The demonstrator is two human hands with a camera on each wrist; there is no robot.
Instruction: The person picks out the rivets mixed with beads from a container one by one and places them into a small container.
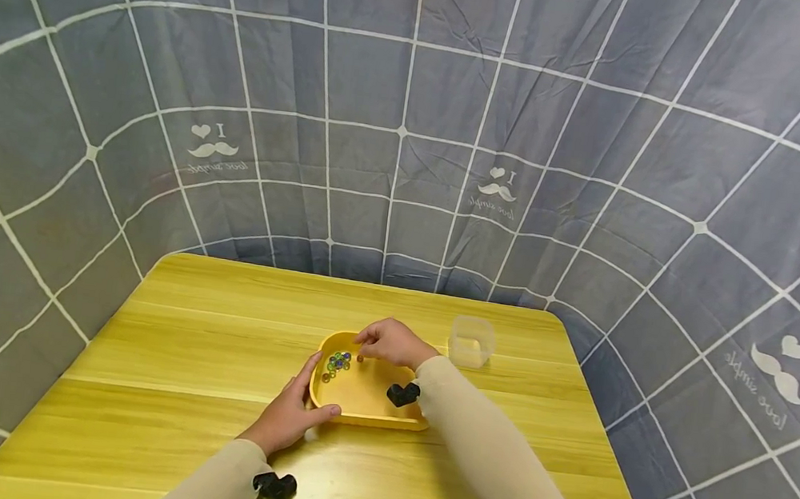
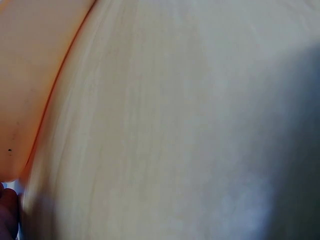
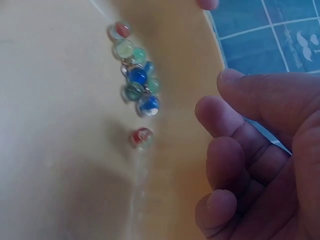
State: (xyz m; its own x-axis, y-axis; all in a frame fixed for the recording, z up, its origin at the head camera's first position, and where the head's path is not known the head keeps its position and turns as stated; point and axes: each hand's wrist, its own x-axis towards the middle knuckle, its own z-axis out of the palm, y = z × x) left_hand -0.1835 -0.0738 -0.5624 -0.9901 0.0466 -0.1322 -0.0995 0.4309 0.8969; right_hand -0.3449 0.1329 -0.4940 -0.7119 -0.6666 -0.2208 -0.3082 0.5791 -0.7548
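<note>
A yellow plastic basin [image 1: 364, 399] sits on the table. Several glass marbles [image 1: 338, 362] in blue, green and red tones cluster inside near its left wall. My left hand [image 1: 288, 415] rests against the left front corner, its fingers along the outer wall and thumb at the front rim. Over the back of the basin hovers my right hand [image 1: 391, 342], its fingers loosely bent. The right wrist view shows nothing between thumb and fingertips. One red-and-clear marble [image 3: 142, 137] lies on the basin floor, apart from the cluster and below the right fingers.
A clear plastic container [image 1: 472, 342] stands on the table, right of the basin. Yellow wood-grain planks [image 1: 164, 371] form the tabletop. Behind and around it hangs a grey curtain [image 1: 358, 157] with white grid lines. Black camera mounts [image 1: 274, 486] are worn on both wrists.
</note>
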